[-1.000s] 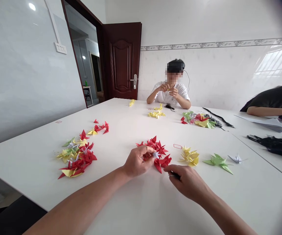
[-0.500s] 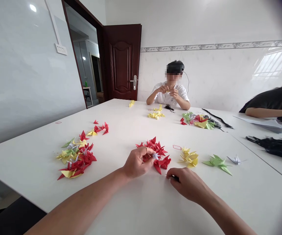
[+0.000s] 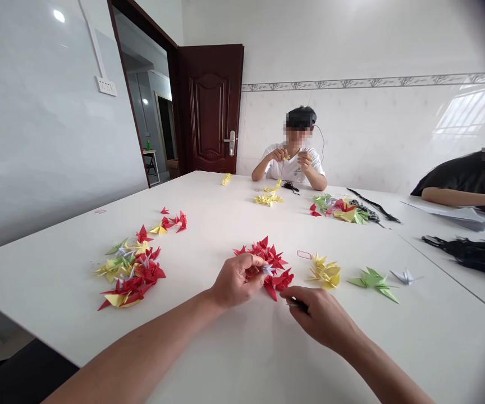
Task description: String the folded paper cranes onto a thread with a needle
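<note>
My left hand (image 3: 238,279) pinches a small pale blue-white folded paper piece (image 3: 268,270) between thumb and fingertips. It is held over the near side of a pile of red paper cranes (image 3: 273,253). My right hand (image 3: 316,311), just right of and nearer than the pile, is closed around a thin dark tool (image 3: 298,304), whose exact kind I cannot make out. Right of the pile lie yellow cranes (image 3: 325,272), a green crane (image 3: 374,281) and a pale crane (image 3: 406,277).
Red, yellow, green and pale cranes (image 3: 135,269) form a heap on the left of the white table (image 3: 209,359). Across sits a person (image 3: 295,163) near yellow cranes (image 3: 268,198). Mixed cranes (image 3: 346,209), black cords (image 3: 474,252) and another person (image 3: 457,177) are at the right.
My right forefinger has stretched a little to the left, toward the red cranes. My left hand is nearly unmoved. The person across has moved their hands slightly apart.
</note>
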A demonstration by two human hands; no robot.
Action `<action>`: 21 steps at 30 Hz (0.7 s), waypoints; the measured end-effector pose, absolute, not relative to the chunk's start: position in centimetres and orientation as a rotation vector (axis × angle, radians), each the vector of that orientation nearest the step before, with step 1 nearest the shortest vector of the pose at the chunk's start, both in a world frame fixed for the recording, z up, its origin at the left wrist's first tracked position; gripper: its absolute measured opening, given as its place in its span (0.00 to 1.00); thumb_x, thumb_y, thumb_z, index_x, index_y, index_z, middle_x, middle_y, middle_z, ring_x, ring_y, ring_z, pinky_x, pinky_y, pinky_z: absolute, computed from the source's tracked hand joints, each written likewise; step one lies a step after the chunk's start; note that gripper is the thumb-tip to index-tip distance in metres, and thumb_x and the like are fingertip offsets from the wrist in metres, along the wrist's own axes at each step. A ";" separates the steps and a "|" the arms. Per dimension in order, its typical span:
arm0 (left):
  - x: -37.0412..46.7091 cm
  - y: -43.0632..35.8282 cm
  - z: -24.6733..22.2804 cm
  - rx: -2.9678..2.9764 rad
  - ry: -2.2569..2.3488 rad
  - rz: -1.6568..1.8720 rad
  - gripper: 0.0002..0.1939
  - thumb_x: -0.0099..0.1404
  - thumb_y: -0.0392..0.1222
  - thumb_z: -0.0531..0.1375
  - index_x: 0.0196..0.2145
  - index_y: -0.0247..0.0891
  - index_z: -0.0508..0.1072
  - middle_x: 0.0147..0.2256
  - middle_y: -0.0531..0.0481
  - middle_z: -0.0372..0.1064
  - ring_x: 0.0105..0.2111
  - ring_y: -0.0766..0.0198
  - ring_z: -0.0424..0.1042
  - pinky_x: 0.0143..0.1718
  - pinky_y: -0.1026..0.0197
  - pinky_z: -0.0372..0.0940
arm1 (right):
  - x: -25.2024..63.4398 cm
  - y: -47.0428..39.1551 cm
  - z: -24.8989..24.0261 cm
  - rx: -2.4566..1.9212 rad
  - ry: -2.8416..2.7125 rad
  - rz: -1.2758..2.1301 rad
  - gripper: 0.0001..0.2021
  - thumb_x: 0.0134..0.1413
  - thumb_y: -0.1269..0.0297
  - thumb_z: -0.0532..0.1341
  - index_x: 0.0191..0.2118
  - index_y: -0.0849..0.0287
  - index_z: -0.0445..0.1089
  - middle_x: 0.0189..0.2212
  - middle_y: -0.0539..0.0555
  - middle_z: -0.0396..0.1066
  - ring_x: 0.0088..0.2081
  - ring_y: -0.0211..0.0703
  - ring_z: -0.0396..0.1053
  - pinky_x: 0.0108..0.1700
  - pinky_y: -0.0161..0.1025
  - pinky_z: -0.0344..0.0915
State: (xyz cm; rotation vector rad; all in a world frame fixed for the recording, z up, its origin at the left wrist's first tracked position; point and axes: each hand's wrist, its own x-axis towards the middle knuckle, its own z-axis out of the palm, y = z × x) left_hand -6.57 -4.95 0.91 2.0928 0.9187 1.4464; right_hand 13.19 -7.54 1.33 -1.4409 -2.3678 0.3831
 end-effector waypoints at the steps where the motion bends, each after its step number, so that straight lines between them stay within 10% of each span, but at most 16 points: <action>1: -6.6 -5.0 1.0 2.096 0.919 1.448 0.05 0.58 0.35 0.57 0.33 0.34 0.72 0.30 0.48 0.73 0.29 0.67 0.71 0.30 0.66 0.68 | 13.2 -7.5 1.3 -1.434 -2.369 0.385 0.13 0.45 0.72 0.49 0.30 0.55 0.70 0.21 0.48 0.68 0.20 0.35 0.57 0.24 0.32 0.50; 21: -6.6 -5.0 1.0 2.105 0.909 1.471 0.05 0.58 0.34 0.57 0.33 0.34 0.72 0.30 0.48 0.73 0.30 0.67 0.72 0.30 0.67 0.68 | 13.2 -7.4 1.1 -1.461 -2.368 0.410 0.15 0.46 0.71 0.50 0.35 0.54 0.70 0.22 0.47 0.69 0.20 0.36 0.59 0.25 0.32 0.52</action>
